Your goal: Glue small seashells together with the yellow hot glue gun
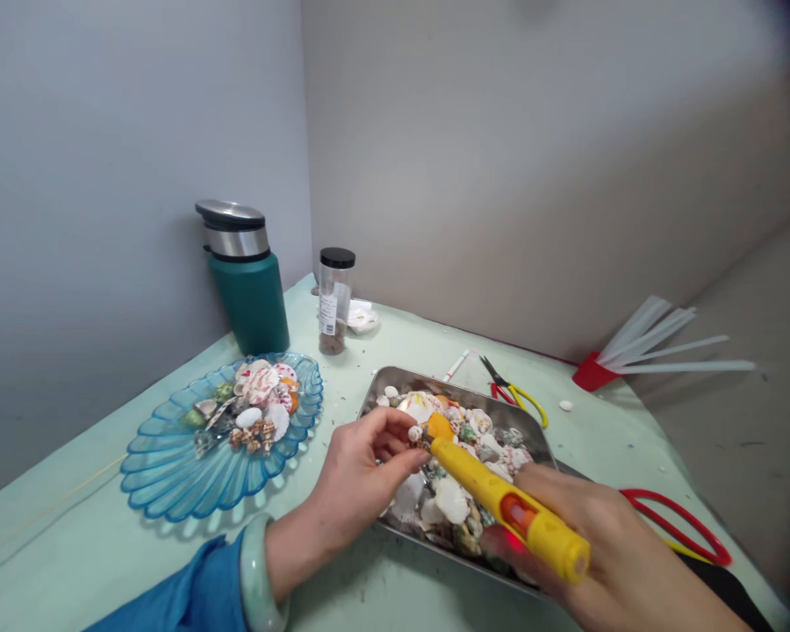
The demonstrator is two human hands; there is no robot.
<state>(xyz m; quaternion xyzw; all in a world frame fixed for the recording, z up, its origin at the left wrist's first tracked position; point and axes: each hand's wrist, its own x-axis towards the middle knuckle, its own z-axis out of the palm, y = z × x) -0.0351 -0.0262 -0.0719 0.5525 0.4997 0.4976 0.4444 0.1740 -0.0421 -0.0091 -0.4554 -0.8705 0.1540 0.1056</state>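
Observation:
My left hand (359, 465) pinches a small pale shell (416, 434) between thumb and fingertips, above a metal tray (372, 391) heaped with shells. Wrapped around a yellow hot glue gun (484, 483), my right hand (585, 527) is closed. The gun's tip points left, close beside the small shell; I cannot tell whether they touch. A red glow shows low on the gun, near my fingers. Beneath both hands lie white, orange and greenish shells (453, 499), partly hidden by the hands and the gun.
A blue scalloped plate (171, 474) with assorted shells stands left. Behind it are a green flask (250, 298) and a black-lidded jar (334, 303). Pliers (517, 395), a red cup (594, 373) of glue sticks (658, 342) and red-handled scissors (681, 522) are right of the tray.

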